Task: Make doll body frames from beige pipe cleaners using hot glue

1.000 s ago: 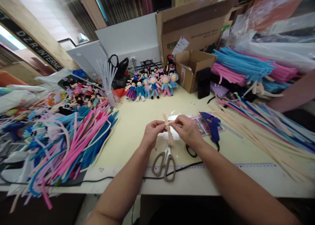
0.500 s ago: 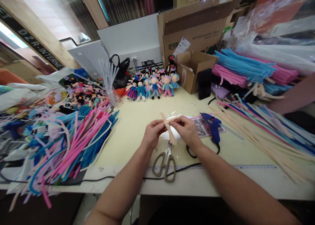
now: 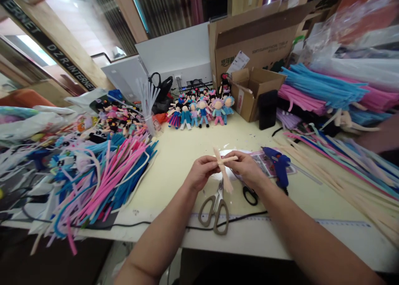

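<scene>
Beige crossed strips [image 3: 221, 165] are hanging in our grasp at the blade end of the scissors [image 3: 220, 192]; our left hand [image 3: 201, 171] is pinching near their crossing, our right hand [image 3: 247, 167] is clamping fingers on one arm. Right of the scissors, a blue glue gun [image 3: 279, 164] is lying; beyond them, dolls [image 3: 203, 112] are standing.

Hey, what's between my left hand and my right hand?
The head view shows a beige fuzzy piece between your left hand and right hand, pinched by both.
</scene>
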Demonstrator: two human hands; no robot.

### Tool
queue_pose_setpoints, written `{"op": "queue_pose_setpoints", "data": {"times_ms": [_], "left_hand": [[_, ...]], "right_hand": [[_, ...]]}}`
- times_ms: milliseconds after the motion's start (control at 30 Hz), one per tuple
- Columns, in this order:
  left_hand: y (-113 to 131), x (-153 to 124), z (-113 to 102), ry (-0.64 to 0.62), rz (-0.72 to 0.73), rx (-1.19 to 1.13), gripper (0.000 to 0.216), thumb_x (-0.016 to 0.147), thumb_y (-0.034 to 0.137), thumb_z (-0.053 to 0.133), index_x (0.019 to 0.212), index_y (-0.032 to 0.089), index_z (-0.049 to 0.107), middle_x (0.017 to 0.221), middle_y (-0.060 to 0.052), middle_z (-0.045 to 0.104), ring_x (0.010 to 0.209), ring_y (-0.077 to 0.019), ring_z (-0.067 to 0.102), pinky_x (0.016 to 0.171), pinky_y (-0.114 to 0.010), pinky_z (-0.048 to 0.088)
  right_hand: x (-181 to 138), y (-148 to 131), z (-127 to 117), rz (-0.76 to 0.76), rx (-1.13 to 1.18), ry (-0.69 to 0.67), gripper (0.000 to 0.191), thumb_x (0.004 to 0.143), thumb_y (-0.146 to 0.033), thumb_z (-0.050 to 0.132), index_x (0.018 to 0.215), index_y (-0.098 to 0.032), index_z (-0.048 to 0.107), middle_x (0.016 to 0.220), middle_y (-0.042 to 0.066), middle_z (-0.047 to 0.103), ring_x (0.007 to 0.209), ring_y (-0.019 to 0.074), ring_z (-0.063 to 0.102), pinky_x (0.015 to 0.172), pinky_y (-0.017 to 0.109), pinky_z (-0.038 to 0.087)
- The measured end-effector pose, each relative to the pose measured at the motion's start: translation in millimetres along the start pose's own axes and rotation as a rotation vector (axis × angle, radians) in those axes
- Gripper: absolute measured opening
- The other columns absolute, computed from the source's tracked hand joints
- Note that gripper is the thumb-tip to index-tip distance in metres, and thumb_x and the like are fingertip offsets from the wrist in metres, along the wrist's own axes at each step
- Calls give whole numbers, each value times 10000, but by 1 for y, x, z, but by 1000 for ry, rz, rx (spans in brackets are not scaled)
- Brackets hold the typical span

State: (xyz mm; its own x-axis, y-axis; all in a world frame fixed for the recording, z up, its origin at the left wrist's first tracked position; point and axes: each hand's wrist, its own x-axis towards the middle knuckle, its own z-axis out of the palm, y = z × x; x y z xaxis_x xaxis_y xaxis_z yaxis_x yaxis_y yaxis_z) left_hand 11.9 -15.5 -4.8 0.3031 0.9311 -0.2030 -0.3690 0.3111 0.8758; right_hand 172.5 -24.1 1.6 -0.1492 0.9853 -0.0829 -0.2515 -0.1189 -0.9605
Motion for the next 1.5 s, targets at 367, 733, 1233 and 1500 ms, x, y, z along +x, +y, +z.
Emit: {"op": "queue_pose_setpoints", "data": {"times_ms": [367, 733, 1233, 1500], "left_hand": [[4, -3, -4, -99, -83, -12, 216, 530, 215, 803, 638, 126, 639, 624, -19, 653, 588, -130, 618, 637, -273, 491], [6, -4, -7, -232, -107, -27, 223, 574, 209, 791, 681, 131, 612, 651, -5, 608, 599, -111, 584, 627, -263, 474], [5, -3, -8, -305, -155, -75, 316, 581, 206, 777, 758, 172, 518, 713, 16, 556, 641, -110, 567, 623, -247, 442], [2, -4, -2, -234, -109, -4, 265, 591, 248, 774, 725, 162, 561, 697, 9, 573, 611, -98, 543, 607, -237, 424]], "right_hand": [[-2, -4, -3, 114, -77, -120, 223, 603, -324, 741, 630, -173, 579, 494, -74, 435, 434, 46, 276, 433, 237, 154], [-3, 2, -3, 108, -61, -202, 308, 607, -407, 745, 681, -171, 561, 497, -78, 412, 429, 42, 244, 418, 219, 141], [-4, 6, -7, 97, -55, -306, 252, 634, -355, 715, 786, -167, 642, 568, -50, 464, 489, 59, 287, 465, 224, 186], [-6, -7, -5, 0, -100, -270, 214, 649, -354, 716, 761, -182, 659, 688, -9, 594, 620, 110, 486, 577, 247, 366]]}}
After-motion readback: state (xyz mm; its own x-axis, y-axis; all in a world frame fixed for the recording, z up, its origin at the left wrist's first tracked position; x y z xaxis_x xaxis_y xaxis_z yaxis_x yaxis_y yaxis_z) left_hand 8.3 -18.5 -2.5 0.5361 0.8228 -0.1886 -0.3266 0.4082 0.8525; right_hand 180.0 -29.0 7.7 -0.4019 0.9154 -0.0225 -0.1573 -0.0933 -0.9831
